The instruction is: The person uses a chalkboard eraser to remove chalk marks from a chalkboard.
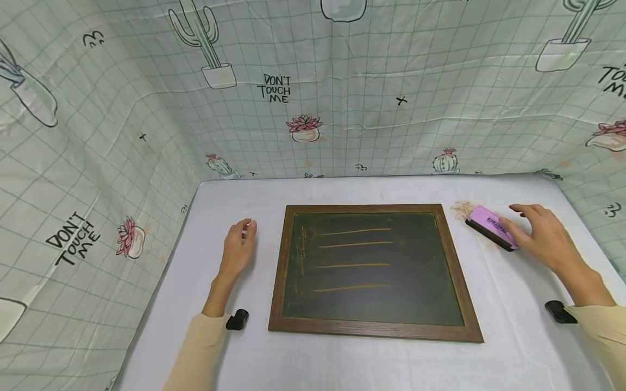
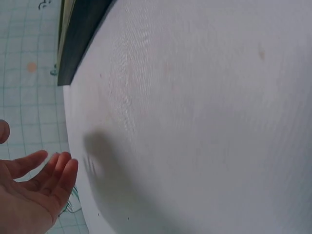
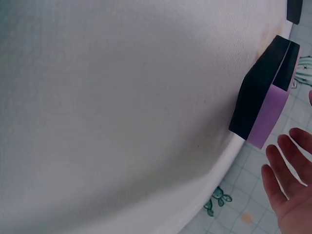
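A purple chalkboard eraser [image 1: 489, 225] with a black felt base lies at a slant on the white table, to the right of a wood-framed chalkboard [image 1: 362, 307]. Several yellowish chalk lines run across the dark board, with fainter marks along its left side. My right hand [image 1: 548, 236] hovers by the eraser's right end, fingers loosely spread; in the right wrist view a gap shows between the fingertips and the eraser [image 3: 268, 109]. To the left of the board, my left hand [image 1: 238, 247] is held over the table with loosely bent fingers and nothing in it.
Brownish chalk dust [image 1: 462, 209] marks the table [image 1: 371, 364] beside the eraser's far end. Patterned grid cloth [image 1: 362, 130] hangs behind the table and along both sides. A small black device [image 1: 237, 320] sits at the left wrist, another [image 1: 559, 312] at the right.
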`<action>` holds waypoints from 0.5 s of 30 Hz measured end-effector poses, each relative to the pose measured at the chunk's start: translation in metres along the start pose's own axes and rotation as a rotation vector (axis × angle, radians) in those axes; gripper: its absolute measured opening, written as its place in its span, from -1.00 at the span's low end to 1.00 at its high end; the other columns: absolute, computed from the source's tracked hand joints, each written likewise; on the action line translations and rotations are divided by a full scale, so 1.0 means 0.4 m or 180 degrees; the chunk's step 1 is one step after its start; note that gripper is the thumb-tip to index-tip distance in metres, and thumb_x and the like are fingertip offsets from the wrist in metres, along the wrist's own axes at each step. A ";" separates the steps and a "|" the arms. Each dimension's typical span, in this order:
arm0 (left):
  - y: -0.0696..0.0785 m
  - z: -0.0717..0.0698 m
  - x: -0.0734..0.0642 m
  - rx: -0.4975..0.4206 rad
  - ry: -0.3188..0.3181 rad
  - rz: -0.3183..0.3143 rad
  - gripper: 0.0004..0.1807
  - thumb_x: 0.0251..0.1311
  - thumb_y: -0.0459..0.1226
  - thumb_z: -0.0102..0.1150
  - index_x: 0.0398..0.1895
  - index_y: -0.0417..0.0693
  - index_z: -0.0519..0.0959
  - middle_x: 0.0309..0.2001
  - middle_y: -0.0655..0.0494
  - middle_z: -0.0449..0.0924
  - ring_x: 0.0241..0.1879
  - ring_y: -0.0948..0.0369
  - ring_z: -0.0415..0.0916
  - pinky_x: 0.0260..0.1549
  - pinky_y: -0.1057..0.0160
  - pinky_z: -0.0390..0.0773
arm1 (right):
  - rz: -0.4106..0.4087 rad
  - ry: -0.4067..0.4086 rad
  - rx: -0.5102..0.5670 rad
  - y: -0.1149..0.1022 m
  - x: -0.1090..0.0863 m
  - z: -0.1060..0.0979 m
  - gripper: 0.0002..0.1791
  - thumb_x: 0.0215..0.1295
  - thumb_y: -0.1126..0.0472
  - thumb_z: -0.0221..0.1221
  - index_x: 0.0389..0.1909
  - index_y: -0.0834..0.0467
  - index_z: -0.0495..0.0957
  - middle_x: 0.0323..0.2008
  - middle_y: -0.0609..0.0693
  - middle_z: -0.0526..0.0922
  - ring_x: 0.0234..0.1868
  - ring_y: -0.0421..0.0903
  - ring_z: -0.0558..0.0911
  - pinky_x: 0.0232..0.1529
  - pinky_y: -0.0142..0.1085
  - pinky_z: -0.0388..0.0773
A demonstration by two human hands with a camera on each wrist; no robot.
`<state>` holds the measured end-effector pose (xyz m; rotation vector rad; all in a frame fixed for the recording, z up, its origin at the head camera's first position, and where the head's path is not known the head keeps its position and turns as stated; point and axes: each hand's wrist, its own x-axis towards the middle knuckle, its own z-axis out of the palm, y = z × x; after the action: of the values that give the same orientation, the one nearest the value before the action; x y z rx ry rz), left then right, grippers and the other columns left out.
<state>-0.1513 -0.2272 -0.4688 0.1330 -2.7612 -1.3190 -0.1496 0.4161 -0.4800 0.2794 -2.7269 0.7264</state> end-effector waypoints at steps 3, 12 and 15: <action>0.009 0.007 -0.006 -0.0042 -0.0041 -0.0018 -0.41 0.64 -0.05 -0.21 0.36 -0.41 0.39 0.13 -0.32 0.46 0.10 -0.16 0.43 0.13 -0.11 0.43 | -0.0033 0.0009 0.0057 0.003 0.000 0.007 -0.54 0.43 0.21 0.24 0.11 0.51 0.47 0.04 0.54 0.50 0.09 0.53 0.40 0.08 0.35 0.23; 0.022 0.035 -0.020 -0.0138 -0.0058 -0.0083 -0.46 0.62 -0.08 -0.14 0.31 -0.38 0.45 0.09 -0.31 0.50 0.08 -0.16 0.46 0.13 -0.09 0.43 | 0.0015 -0.0054 0.0148 0.003 0.002 0.019 -0.54 0.39 0.19 0.26 0.07 0.51 0.47 0.00 0.52 0.51 -0.02 0.43 0.44 -0.03 0.19 0.23; 0.023 0.044 -0.023 -0.0183 -0.0047 -0.0100 -0.48 0.60 -0.10 -0.09 0.30 -0.37 0.46 0.08 -0.30 0.52 0.07 -0.15 0.48 0.12 -0.08 0.45 | 0.0114 -0.0142 0.0177 0.000 0.003 0.020 -0.51 0.39 0.16 0.26 0.08 0.51 0.46 0.02 0.53 0.48 -0.02 0.44 0.43 -0.04 0.21 0.24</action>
<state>-0.1445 -0.2070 -0.4731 0.1643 -2.7411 -1.4113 -0.1526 0.4119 -0.4861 0.2631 -2.7634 0.8163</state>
